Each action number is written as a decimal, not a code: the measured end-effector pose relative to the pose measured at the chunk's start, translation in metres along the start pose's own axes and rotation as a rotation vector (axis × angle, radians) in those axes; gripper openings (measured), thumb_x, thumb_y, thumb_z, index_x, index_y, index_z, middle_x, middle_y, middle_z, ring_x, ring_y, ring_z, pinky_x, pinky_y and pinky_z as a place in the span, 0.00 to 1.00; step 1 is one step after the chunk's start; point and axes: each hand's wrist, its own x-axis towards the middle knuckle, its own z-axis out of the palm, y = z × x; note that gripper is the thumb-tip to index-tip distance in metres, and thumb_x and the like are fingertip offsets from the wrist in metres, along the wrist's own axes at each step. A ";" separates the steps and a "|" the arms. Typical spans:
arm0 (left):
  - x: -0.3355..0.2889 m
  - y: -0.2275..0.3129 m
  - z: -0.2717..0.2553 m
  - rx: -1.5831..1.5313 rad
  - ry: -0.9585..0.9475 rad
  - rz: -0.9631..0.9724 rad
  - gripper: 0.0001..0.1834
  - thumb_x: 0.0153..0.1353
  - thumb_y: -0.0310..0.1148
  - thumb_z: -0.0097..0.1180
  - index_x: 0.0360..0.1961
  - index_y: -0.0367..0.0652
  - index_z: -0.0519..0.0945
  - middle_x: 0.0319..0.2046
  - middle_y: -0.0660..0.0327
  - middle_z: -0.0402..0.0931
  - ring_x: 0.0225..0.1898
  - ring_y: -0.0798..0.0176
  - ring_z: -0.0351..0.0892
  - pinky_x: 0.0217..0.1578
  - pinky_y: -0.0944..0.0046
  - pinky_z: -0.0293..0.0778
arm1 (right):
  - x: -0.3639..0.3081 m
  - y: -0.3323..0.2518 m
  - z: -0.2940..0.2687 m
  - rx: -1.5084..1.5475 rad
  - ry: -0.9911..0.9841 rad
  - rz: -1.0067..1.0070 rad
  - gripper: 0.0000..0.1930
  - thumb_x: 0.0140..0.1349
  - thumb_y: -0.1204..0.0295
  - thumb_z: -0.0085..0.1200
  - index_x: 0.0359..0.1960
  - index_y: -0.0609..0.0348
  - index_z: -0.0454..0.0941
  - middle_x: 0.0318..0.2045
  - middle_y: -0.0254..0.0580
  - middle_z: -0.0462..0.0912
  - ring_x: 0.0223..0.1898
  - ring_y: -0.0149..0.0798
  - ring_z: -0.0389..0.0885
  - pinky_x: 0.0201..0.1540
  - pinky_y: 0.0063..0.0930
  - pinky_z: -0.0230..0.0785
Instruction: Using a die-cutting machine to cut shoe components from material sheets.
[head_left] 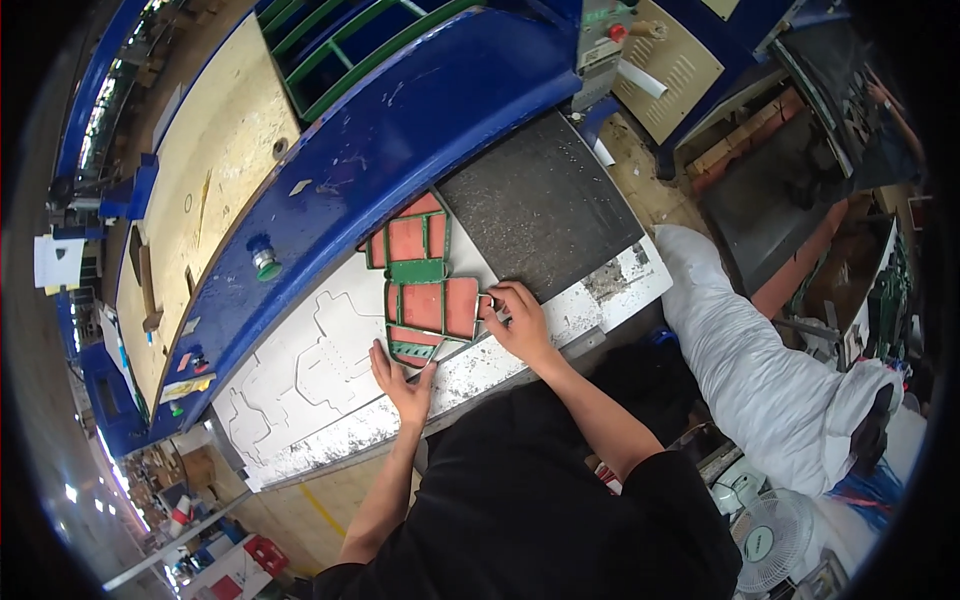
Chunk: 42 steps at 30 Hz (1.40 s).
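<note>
A cutting die [430,290] with a green metal frame and reddish-pink panels lies on a white sheet [335,365]. Its far end reaches under the edge of the blue press beam. My left hand [403,388] grips the near end of the die, thumb on one side and fingers on the other. On the die's right side, my right hand [518,325] has its fingers curled at a small metal loop on the frame; part of that hold is hidden. Thin cut outlines of odd shapes run across the sheet to the left of the die.
The blue press beam [390,130] crosses behind the sheet, bearing a green knob [265,260]. A dark, scuffed board [540,205] lies right of the die. A hammer [147,285] rests far left. A white wrapped roll [740,340] and a fan [770,540] stand at right.
</note>
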 end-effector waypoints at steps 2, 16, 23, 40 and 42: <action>0.000 -0.001 -0.003 0.017 0.000 0.002 0.32 0.44 0.40 0.73 0.44 0.31 0.71 0.69 0.42 0.52 0.70 0.36 0.48 0.66 0.42 0.47 | 0.001 -0.001 0.002 -0.001 -0.022 0.006 0.14 0.54 0.75 0.61 0.43 0.63 0.76 0.40 0.43 0.78 0.32 0.37 0.79 0.33 0.27 0.73; -0.003 0.003 -0.031 -0.237 0.151 -0.220 0.40 0.46 0.42 0.72 0.60 0.42 0.71 0.65 0.49 0.61 0.67 0.41 0.57 0.63 0.48 0.59 | 0.027 0.012 -0.032 0.203 -0.260 0.382 0.15 0.72 0.66 0.43 0.43 0.65 0.78 0.30 0.37 0.80 0.29 0.28 0.77 0.32 0.22 0.70; -0.092 0.001 -0.036 -0.173 0.351 -0.471 0.19 0.51 0.31 0.66 0.45 0.41 0.77 0.47 0.53 0.73 0.48 0.47 0.72 0.48 0.53 0.70 | 0.100 -0.031 -0.058 -0.024 -0.290 0.390 0.24 0.74 0.57 0.37 0.38 0.66 0.79 0.28 0.38 0.80 0.27 0.28 0.76 0.29 0.22 0.66; -0.107 -0.030 -0.028 -0.032 0.313 -0.095 0.12 0.54 0.35 0.60 0.18 0.43 0.77 0.19 0.58 0.70 0.26 0.51 0.72 0.27 0.53 0.68 | 0.076 -0.190 0.046 -0.084 -0.633 -0.164 0.14 0.66 0.64 0.55 0.32 0.65 0.80 0.24 0.37 0.82 0.25 0.25 0.77 0.30 0.22 0.70; -0.106 -0.031 -0.024 -0.004 0.304 -0.103 0.11 0.53 0.34 0.60 0.18 0.42 0.78 0.21 0.58 0.72 0.28 0.51 0.72 0.29 0.53 0.69 | 0.060 -0.192 0.040 -0.120 -0.652 -0.150 0.15 0.65 0.63 0.57 0.29 0.65 0.81 0.21 0.36 0.82 0.22 0.25 0.77 0.28 0.22 0.70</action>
